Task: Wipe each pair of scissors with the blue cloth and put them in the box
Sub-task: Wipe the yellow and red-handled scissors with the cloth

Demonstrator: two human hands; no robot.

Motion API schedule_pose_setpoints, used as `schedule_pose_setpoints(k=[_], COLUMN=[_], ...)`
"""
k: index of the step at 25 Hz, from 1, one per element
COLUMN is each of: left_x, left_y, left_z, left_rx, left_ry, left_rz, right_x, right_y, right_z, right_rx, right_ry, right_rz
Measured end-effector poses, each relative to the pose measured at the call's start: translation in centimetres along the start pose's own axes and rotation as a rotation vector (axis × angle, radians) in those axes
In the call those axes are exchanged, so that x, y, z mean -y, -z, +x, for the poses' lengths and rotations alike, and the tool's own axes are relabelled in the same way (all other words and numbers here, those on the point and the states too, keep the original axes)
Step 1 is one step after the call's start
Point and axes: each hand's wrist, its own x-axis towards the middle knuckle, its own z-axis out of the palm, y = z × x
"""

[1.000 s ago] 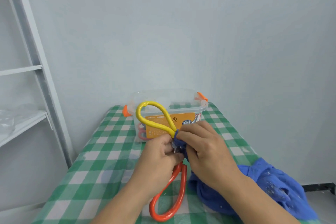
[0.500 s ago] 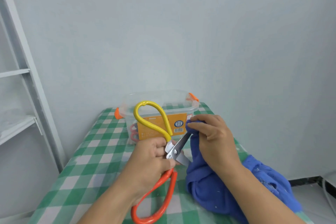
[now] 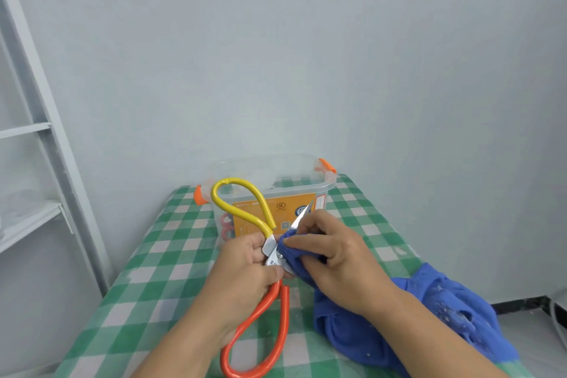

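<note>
While the left grip [image 3: 245,267], a bare hand, clenches around the large scissors [image 3: 264,215] where the blades meet the handles, the right grip [image 3: 340,261] pinches a fold of the blue cloth [image 3: 383,325] against the blades just beyond the pivot. The scissors are held in front of the box. Their yellow handle loop rises toward it and their orange handle loop reaches down toward the person, so the handles are spread wide. One silver blade tip pokes out above the right fingers [image 3: 310,225] and points at the box label. The rest of the cloth trails down from the right grip and lies bunched on the near right part of the bench [image 3: 171,258], which has a green-and-white checked cover. The clear plastic box [image 3: 306,190], with orange latches and an orange label, stands open-topped at the far end of the bench by the wall. Red handles of another pair of scissors [image 3: 226,225] show through its left side. A pale shelf unit [image 3: 33,127] stands at the left.
</note>
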Motion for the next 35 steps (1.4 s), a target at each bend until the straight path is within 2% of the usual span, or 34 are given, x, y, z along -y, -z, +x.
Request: schedule_pose_setpoints(k=[2,5,8,11,17,23,26,29,32,35], left_x=[-0.1,0.0,0.1,-0.2,-0.6,-0.9,-1.1,-1.2,-1.5,-1.7], left_y=[0.1,0.3,0.1,0.1,1.2,1.8,1.9,1.9,1.9,2.0], left_z=[0.1,-0.1,-0.3,-0.4,0.1,0.5,0.3,0.0,-0.2,-0.3], left_rx=[-0.002,0.029,0.095,0.106,0.096,-0.094,-0.099,-0.08,-0.127,-0.144], left_ry=[-0.009,-0.003,0.022,0.02,-0.092,-0.19,-0.197,-0.2,-0.226,-0.238], left_rz=[0.018,0.036,0.062,0.004,-0.253,-0.477,-0.555,-0.555,-0.487,-0.433], right_x=[-0.2,-0.9,-2.5,-2.7,-2.6,-1.7,-1.6,-1.5,-1.1,-1.3], right_y=[-0.2,-0.1,0.7,2.5,2.9,3.4,2.9,2.6,2.5,2.4], right_z=[0.0,0.0,0.3,0.3,0.7,0.8,0.6,0.5,0.5,0.3], right_rx=[-0.084,-0.213,-0.284,-0.282,-0.363,-0.397,-0.362,-0.316,-0.271,-0.181], right_ry=[0.025,-0.042,-0.285,-0.552,-0.699,-0.711,-0.7,-0.689,-0.603,-0.596], right_rz=[-0.05,-0.11,-0.234,-0.073,0.192,0.303,0.263,0.285,0.214,0.185])
